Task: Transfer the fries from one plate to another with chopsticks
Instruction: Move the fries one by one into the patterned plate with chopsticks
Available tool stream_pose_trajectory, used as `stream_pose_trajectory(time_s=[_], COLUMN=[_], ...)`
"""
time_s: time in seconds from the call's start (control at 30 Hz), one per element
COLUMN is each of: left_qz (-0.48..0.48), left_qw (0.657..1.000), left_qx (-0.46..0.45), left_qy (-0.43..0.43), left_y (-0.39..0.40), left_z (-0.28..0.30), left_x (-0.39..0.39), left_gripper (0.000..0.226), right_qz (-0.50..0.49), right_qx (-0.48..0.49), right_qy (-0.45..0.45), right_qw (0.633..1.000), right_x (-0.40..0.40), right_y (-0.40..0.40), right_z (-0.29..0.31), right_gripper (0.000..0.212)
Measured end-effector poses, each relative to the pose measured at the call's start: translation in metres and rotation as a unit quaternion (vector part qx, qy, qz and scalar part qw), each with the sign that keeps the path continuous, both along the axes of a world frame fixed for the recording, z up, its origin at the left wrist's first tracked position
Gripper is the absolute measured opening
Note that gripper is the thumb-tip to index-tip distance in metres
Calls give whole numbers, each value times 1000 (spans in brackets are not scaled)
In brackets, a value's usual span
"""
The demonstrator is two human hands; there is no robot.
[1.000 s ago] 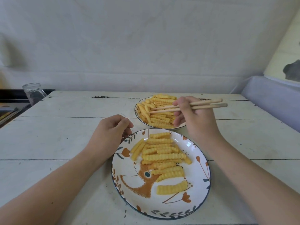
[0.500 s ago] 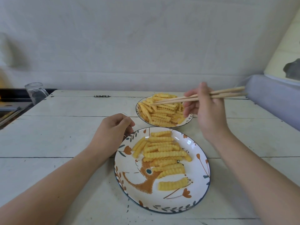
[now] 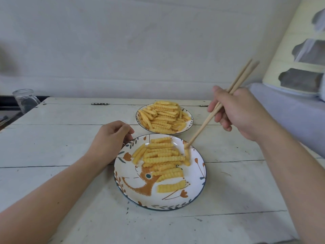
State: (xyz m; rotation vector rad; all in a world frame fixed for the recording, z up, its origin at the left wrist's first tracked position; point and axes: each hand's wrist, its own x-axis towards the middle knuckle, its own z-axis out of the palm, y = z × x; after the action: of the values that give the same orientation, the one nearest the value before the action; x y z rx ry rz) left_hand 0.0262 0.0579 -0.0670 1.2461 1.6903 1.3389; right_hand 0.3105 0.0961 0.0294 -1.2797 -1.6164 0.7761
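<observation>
Since half a second ago the right hand (image 3: 241,111) has swung the chopsticks (image 3: 221,106) away from the far plate (image 3: 190,123) and tilted them steeply, so their tips now point down over the far right rim of the near plate (image 3: 200,184), with the butt ends raised toward the wall. The grip of that hand is closed round the chopsticks, thumb on top and fingers curled beneath. At the tips hangs one crinkle-cut fry (image 3: 187,153), upright, with its lower end just at the row of fries (image 3: 162,161) already lying on the near plate (whether it touches them or the plate cannot be told).

The near plate, white with an orange animal and leaf sprigs painted on it, sits toward the front edge of the white plank counter (image 3: 61,147). Its fries lie mostly crosswise in the far half, and a single fry (image 3: 171,187) lies apart from them nearer the front rim. The far plate sits just behind it, almost touching rim to rim, and carries a heaped pile of fries (image 3: 164,118).

The left hand (image 3: 110,140) rests on the counter at the far left rim of the near plate, fingers loosely curled with the fingertips at the rim; it does not plainly hold anything. A clear glass jug (image 3: 25,100) stands at the counter's far left corner.
</observation>
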Motion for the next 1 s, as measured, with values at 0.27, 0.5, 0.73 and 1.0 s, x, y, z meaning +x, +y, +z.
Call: stream_pose_trajectory(time_s=[0.27, 0.5, 0.73, 1.0], left_qz=[-3, -4, -8, -6], left_qw=[1000, 999, 999, 999], left_qx=[7, 19, 19, 17], left_qy=[9, 31, 27, 31], left_y=[2, 4, 7, 7], left_z=[-1, -4, -5, -5], left_x=[-1, -4, -5, -6], left_gripper=[27, 27, 28, 27], right_qz=[-27, 45, 45, 16], right_qx=[64, 79, 79, 100], right_qy=[121, 115, 74, 118], right_qw=[990, 989, 993, 988], right_x=[-2, -62, -98, -101], right_y=[13, 38, 43, 42], right_z=[4, -37, -41, -34], right_gripper=[44, 45, 45, 51])
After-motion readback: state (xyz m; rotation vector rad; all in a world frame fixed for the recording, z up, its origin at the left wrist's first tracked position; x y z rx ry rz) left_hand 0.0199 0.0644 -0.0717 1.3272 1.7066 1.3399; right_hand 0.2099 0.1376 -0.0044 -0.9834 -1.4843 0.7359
